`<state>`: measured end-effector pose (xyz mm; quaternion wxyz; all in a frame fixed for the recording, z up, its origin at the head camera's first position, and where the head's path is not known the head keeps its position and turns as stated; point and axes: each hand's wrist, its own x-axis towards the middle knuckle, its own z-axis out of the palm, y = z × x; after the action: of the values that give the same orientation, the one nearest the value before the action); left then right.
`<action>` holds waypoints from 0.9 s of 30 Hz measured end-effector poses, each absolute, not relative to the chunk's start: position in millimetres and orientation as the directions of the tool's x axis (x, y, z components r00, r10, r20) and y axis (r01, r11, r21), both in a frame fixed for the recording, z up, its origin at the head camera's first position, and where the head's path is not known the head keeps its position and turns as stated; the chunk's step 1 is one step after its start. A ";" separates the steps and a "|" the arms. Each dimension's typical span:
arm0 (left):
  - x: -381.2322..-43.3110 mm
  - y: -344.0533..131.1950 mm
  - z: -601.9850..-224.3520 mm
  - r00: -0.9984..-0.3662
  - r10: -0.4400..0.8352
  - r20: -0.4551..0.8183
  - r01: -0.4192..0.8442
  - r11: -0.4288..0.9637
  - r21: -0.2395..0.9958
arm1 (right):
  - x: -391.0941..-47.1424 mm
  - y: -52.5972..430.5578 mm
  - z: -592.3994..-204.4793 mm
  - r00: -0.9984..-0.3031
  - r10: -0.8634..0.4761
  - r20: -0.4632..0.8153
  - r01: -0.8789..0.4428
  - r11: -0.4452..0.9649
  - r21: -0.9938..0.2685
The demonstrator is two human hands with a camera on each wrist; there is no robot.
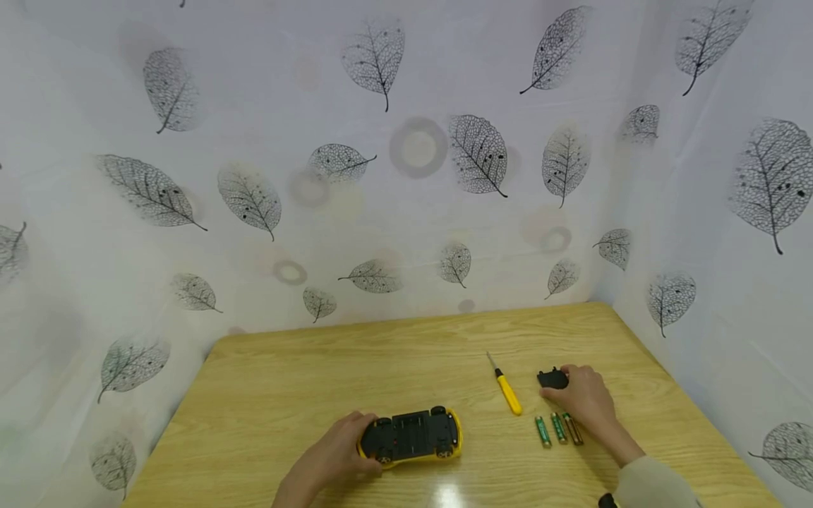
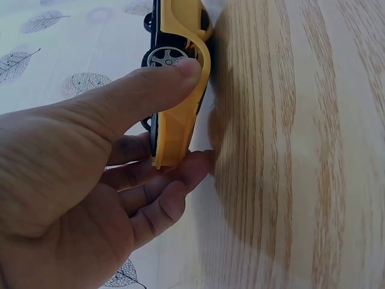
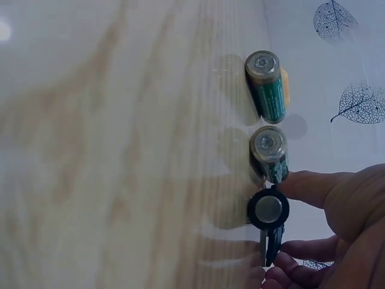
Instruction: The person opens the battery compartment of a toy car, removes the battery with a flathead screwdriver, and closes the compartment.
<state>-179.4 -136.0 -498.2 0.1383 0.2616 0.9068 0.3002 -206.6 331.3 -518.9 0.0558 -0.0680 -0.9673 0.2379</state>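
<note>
A yellow toy car [image 1: 409, 437] lies upside down on the table, its black underside with an open battery compartment facing up. My left hand [image 1: 339, 448] grips one end of it, and in the left wrist view the thumb presses beside a wheel [image 2: 167, 57]. Farther right, my right hand [image 1: 587, 398] pinches a small black battery cover [image 1: 552, 379] between thumb and fingers, low over the table. Three batteries [image 1: 558, 427] lie in a row just in front of that hand. In the right wrist view the batteries [image 3: 269, 147] partly hide the cover.
A yellow-handled screwdriver [image 1: 510, 395] lies between the car and the cover, its tip pointing away. Near the right sleeve [image 1: 657, 483] a dark object [image 1: 607, 500] shows at the bottom edge. Leaf-patterned sheeting [image 1: 406, 233] borders the wooden table [image 1: 305, 367] at the back and sides.
</note>
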 end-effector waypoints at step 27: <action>-176.9 -135.5 -496.0 -0.829 0.553 -0.082 0.386 0.672 0.632 | -204.0 326.1 -505.5 -0.988 0.107 0.112 0.032 0.849 -0.527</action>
<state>-176.9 -135.5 -496.0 0.1344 0.2595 0.9044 0.3111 -204.0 326.1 -505.5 0.0688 -0.0361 -0.9591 0.2722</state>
